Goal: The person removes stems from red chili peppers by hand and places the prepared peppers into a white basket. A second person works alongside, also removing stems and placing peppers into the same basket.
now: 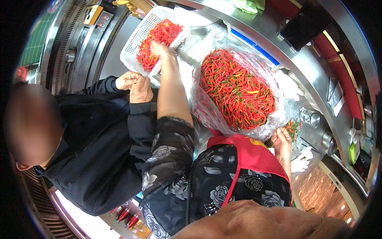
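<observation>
My left hand (161, 50), blurred, reaches over red chilli peppers (165, 30) in a white perforated plastic basket (131, 38). Whether its fingers hold a pepper is unclear. In front of me lies a large clear plastic bag (206, 115), spread open around a heap of red chilli peppers with green stems (238, 89). My right hand (282, 138) is beside the bag's lower right edge, fingers curled and tips close together; what they hold cannot be made out. Next to it lies a small pile of green stems and some red peppers (292, 127).
At my left, a co-worker in black holds both hands (135, 86) together around a small red piece, near the basket and my forearm. A clear glass (309, 117), white gloves (301, 161) and a metal container (328, 142) are at the right. A blue-edged white tray (253, 46) is behind the bag.
</observation>
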Motion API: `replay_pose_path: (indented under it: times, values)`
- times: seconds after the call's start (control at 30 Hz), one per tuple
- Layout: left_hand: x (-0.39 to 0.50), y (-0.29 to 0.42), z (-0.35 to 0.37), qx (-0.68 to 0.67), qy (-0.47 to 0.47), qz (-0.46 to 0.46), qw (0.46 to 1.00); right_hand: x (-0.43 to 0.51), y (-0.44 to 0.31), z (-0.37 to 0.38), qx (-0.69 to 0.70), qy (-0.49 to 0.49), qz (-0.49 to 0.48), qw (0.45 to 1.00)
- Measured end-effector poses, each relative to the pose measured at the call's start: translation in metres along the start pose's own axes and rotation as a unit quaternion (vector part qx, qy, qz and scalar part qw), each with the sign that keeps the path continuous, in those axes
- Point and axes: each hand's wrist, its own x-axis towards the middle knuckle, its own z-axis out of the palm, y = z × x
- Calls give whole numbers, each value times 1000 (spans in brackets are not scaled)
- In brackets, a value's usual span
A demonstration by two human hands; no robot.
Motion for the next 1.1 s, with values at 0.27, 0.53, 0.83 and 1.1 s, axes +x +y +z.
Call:
replay_pose_path:
  times: [0.27,0.53,0.83,1.1]
  values:
    - [-256,-61,-92,254,-555,151,778,22,1,-99,-206,89,-126,966]
    - [-350,-103,-194,374,-719,221,543,41,-15,-134,-710,139,-312,616]
    - [-378,-116,-222,364,-788,173,465,86,10,25,-584,-203,-395,680]
    - [-376,-104,-239,416,-700,58,577,148,67,75,-657,-192,-257,682]
